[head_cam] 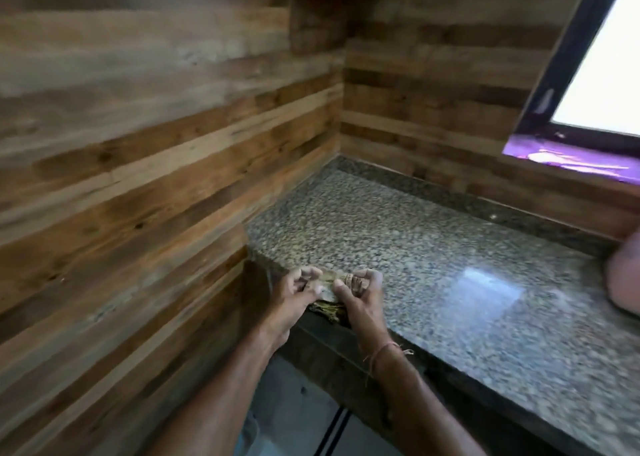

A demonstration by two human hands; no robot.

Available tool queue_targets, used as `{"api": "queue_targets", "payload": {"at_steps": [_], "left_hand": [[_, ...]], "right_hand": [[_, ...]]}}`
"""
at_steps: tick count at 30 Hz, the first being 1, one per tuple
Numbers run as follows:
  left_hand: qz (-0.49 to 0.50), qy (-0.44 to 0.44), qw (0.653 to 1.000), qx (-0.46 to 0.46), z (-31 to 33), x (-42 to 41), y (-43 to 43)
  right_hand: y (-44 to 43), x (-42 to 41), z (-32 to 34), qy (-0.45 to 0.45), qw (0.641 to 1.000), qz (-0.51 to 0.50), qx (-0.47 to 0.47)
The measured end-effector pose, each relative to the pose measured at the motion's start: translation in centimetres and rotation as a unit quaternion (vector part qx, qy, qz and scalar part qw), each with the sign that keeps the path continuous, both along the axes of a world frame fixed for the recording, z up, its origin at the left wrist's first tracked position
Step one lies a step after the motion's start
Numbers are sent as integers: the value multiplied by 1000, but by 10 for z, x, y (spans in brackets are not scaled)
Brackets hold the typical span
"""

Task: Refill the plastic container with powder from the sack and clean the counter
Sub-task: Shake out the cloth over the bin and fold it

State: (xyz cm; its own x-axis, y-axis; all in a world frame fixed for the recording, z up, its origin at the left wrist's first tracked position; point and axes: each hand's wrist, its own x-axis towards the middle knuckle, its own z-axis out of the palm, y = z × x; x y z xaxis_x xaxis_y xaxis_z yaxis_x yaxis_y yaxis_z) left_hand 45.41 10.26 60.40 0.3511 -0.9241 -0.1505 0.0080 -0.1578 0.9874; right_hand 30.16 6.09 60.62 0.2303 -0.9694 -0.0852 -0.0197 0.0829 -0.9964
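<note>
The left hand [294,294] and the right hand [362,300] meet at the front edge of the granite desk [433,248], near its left end beside the plank wall [138,144]. Between them they hold a folded cloth [327,284], tan on top with a darker green layer beneath. The cloth rests on the desk edge and partly overhangs it. The left grip is closed, with fingers curled onto the left end of the cloth. The right grip is closed too, with fingers and thumb curled round the right end. Motion blur softens the fingers, so their exact placement cannot be told, nor whether the cloth is a rag or sacking. A thin cord [384,350] circles the right wrist. At the right border a pale pink object [623,275] sits on the desk, cut off by the frame and not identifiable. A bright window [606,57] is cut off at the upper right.
</note>
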Motion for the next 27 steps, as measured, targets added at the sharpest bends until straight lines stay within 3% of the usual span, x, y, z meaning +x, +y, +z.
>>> {"api": "queue_targets", "payload": {"at_steps": [4,10,14,19,24,27], "left_hand": [[-53,-40,997,35,-26,-48,-52],[-86,-139,983,89,-77,-114,-130],[-116,-227,959,124,-111,-141,-169],[-108,-304,934,151,-135,-155,-194],[-123,-373,905,164,-150,-154,-198],[-139,-389,894,175,-145,-153,-199]], "right_hand": [[-39,-53,-24,86,994,-45,-53],[-112,-125,-95,172,984,-38,3],[-144,-148,-108,218,975,-50,20],[-162,-161,-136,342,939,-8,-34],[-161,-169,-147,459,888,13,-22],[-162,-171,-143,435,900,22,-12]]}}
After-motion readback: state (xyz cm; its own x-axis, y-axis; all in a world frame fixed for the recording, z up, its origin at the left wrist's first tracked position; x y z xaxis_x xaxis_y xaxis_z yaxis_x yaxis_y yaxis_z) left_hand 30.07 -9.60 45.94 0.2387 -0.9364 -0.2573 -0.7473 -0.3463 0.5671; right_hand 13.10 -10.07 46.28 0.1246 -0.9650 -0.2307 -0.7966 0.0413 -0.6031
